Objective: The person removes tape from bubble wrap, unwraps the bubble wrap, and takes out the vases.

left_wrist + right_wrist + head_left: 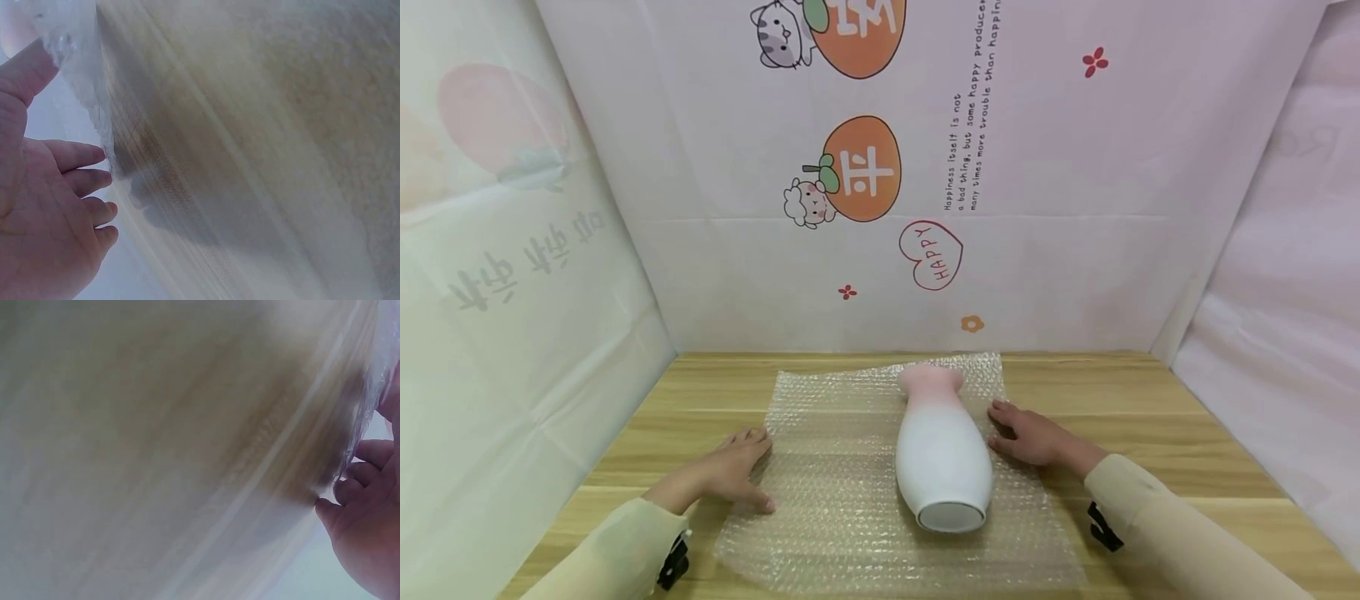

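Along the left edge of the bubble wrap (827, 467), I see the left hand (730, 473) with its fingers extended and the thumb spread well away from them. At the opposite edge, the right hand (1033, 437) has its thumb apart and its fingers loosely bent. My right wrist feed cuts off part of that hand, and I cannot tell how firmly either one presses the plastic. Both wrist feeds are mostly a hazy blur of brown and grey, with little I can make out beyond fingers and a crinkled plastic edge.

Between the hands, nearer the right one, the vase (942, 450) lies on its side on the wrap, pink neck pointing away from me and white base towards me; its mouth is turned out of my sight. The sleeves (1180, 525) run off the bottom of my head view, each with a black piece (1105, 527) partly showing underneath.

Under the wrap is a wood-grain table (640, 442), its near edge out of frame. Pale cloth (1045, 275) hangs behind, printed with cartoons, flowers and sideways lettering, the top cartoon cropped. The side sheets (512, 350) carry only faint markings.
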